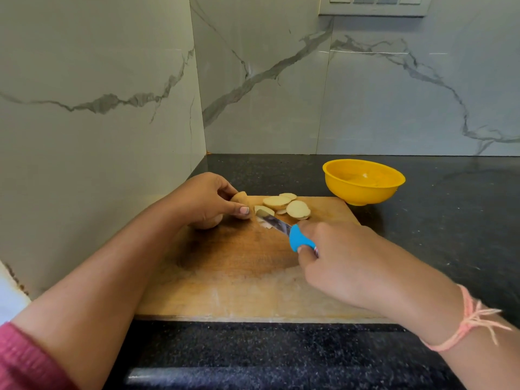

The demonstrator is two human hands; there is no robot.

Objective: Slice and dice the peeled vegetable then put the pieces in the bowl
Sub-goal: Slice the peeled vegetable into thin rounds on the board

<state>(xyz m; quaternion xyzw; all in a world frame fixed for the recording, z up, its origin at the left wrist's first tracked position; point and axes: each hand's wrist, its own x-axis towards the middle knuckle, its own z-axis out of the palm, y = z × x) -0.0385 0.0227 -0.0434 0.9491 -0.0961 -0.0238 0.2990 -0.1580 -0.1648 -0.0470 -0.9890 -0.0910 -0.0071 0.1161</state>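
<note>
Your left hand [208, 197] pinches the peeled potato [239, 199] at the far left corner of the board [239, 277]; right hand [340, 260] grips the knife [281, 229]; potato firm, probably slippery; hold behind the cut face.

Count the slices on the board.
6 slices: one against the knife, five overlapping just right of it on the board; others may be hidden underneath.

Home kitchen, dark speckled stone countertop [422, 235] in a corner, marble-look wall tiles [365, 94], wall switch plate [374, 4], 1 wooden cutting board [225, 277], 1 yellow plastic bowl [363, 187], sliced vegetable rounds [287, 205].
</note>
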